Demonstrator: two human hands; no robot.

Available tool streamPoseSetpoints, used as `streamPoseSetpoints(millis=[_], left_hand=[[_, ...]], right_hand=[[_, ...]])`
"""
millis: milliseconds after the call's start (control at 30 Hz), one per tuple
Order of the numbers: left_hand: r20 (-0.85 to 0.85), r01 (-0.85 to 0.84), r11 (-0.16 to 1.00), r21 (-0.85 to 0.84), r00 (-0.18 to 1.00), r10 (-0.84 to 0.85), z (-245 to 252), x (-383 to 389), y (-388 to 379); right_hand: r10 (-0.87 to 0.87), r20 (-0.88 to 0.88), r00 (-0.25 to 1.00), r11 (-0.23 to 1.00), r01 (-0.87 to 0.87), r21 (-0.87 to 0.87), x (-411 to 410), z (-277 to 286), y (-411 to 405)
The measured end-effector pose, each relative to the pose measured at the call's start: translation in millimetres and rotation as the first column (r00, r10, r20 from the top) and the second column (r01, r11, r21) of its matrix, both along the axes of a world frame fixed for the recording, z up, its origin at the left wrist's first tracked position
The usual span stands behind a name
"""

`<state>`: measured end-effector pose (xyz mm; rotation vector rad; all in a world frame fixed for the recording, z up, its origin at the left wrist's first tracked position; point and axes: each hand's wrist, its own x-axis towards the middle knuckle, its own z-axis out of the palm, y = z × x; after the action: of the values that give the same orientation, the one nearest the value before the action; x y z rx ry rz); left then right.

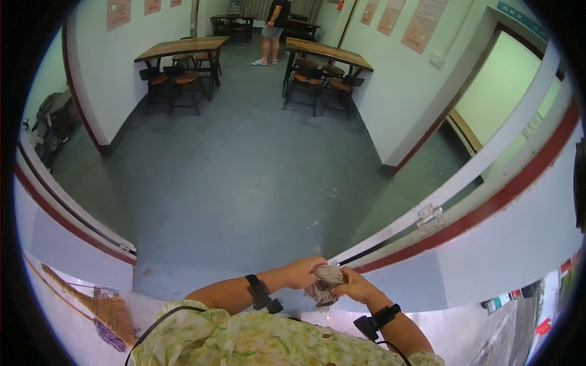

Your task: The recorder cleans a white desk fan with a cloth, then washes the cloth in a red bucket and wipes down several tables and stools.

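Observation:
A crumpled greyish-beige cloth is bunched between my two hands, low in the view and in front of my patterned shirt. My left hand grips its left edge, with the fingers closed on it. On the other side my right hand pinches the cloth between thumb and fingers. Both wrists wear black straps with small devices. Just beyond the cloth is the lower end of the white door frame with a metal hinge.
Ahead, a grey-blue floor runs between two wooden tables with chairs. A person stands at the far end. A broom and a purple mop head lean at lower left. Doorways open on both sides.

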<state>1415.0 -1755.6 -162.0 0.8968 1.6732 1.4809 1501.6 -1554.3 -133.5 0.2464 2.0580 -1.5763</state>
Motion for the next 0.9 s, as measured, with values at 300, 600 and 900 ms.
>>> streamPoseSetpoints(millis=[300,600,900], left_hand=[[-0.119,-0.337,0.932,-0.133,0.939,0.323,-12.3,-118.8,4.9],[0.196,-0.310,0.948,-0.076,0.927,0.319,66.7,-195.1,39.0],[-0.374,-0.387,0.870,-0.306,0.889,0.264,85.5,-309.7,23.3]], right_hand=[[0.096,-0.121,0.988,0.995,-0.091,0.052,-111.6,-22.2,57.6],[0.091,-0.402,0.911,0.995,-0.070,0.066,-245.7,-3.3,51.0],[0.142,-0.517,0.844,0.964,0.000,0.265,-357.8,32.7,54.2]])
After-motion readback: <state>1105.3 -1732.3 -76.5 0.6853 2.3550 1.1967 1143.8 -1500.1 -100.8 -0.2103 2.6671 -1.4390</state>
